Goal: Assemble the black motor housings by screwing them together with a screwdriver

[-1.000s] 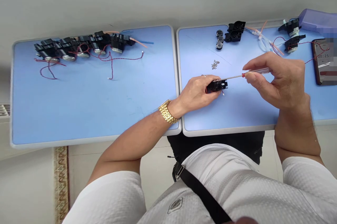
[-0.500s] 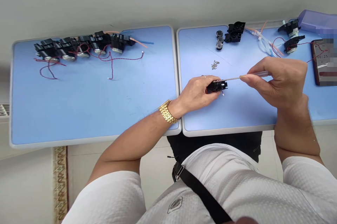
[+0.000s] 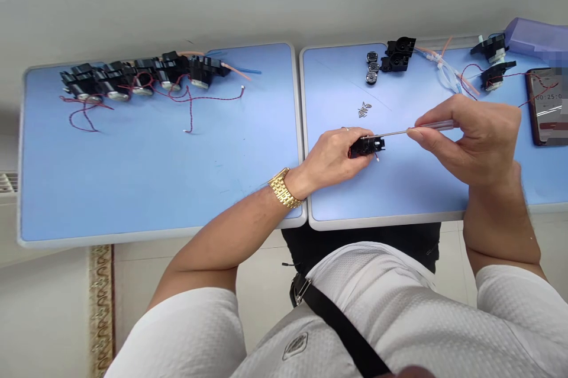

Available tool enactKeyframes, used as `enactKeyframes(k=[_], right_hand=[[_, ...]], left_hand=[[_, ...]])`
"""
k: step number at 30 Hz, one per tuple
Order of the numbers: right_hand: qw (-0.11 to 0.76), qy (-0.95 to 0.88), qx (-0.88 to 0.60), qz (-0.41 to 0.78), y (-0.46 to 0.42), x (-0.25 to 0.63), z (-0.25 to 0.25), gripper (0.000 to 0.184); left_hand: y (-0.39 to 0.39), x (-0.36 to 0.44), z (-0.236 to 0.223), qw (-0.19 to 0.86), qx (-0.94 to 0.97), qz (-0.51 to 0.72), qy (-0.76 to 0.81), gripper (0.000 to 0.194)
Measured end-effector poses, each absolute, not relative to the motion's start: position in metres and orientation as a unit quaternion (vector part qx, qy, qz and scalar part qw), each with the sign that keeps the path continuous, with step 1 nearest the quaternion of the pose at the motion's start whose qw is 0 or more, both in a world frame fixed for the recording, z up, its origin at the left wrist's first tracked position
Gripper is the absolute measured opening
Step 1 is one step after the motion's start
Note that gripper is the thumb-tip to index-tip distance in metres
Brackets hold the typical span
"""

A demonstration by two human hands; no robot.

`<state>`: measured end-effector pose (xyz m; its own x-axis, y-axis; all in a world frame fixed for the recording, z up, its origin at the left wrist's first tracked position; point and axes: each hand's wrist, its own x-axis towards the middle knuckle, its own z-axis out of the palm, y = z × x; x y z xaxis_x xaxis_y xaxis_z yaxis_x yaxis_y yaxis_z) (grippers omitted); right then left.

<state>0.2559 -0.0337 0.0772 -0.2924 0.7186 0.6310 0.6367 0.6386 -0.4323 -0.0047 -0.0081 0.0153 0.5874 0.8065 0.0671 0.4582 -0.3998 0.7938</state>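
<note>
On the right table, my left hand (image 3: 335,158) is closed around a small black plastic housing (image 3: 371,145), with a bit of wire and a white plug poking out below it. My right hand (image 3: 473,135) grips the clear handle of a screwdriver (image 3: 393,133), its thin metal shaft lying almost level. The screwdriver's tip reaches the top of the housing by my left fingertips; the exact contact is too small to make out. Beyond the housing lies a little pile of screws (image 3: 364,109).
Small round motor-like parts (image 3: 372,67) and black housings (image 3: 398,54) lie at the back, near clear and orange tubes (image 3: 446,70). Wired assemblies (image 3: 493,73) and a phone (image 3: 545,106) are at right. Several assembled units (image 3: 144,76) line the left table (image 3: 160,183). A gap separates the tables.
Both hands keep their hold and stay almost in place. The whole view has shifted very slightly.
</note>
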Motion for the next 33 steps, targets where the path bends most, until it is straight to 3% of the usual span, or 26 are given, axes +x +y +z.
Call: enactKeyframes(k=[3,8,16,23,27,30,33], right_hand=[[0.420,-0.797,-0.434,0.006,-0.0315,0.2567,0.0738,0.033],[0.420,-0.792,-0.434,0.090,-0.0338,0.2558,0.0750,0.008],[0.427,-0.791,-0.427,0.094,-0.0364,0.2543,0.0769,0.004],[0.418,-0.786,-0.455,0.036,-0.0316,0.2569,0.0736,0.034],[0.401,-0.794,-0.444,0.106,-0.0347,0.2552,0.0787,0.005],[0.423,-0.793,-0.416,0.137,-0.0370,0.2533,0.0813,0.014],[0.430,-0.792,-0.411,0.135,-0.0369,0.2534,0.0798,0.012]], left_hand=[[-0.0086,-0.0047,0.0160,0.381,0.805,0.228,0.393,0.035],[-0.0088,-0.0034,0.0177,0.376,0.807,0.231,0.392,0.032],[-0.0080,-0.0041,0.0128,0.383,0.800,0.242,0.394,0.032],[-0.0074,-0.0046,0.0133,0.381,0.801,0.242,0.394,0.032],[-0.0076,-0.0046,0.0149,0.380,0.804,0.245,0.386,0.031],[-0.0076,-0.0049,0.0144,0.379,0.804,0.246,0.387,0.032],[-0.0073,-0.0050,0.0127,0.378,0.802,0.244,0.393,0.031]])
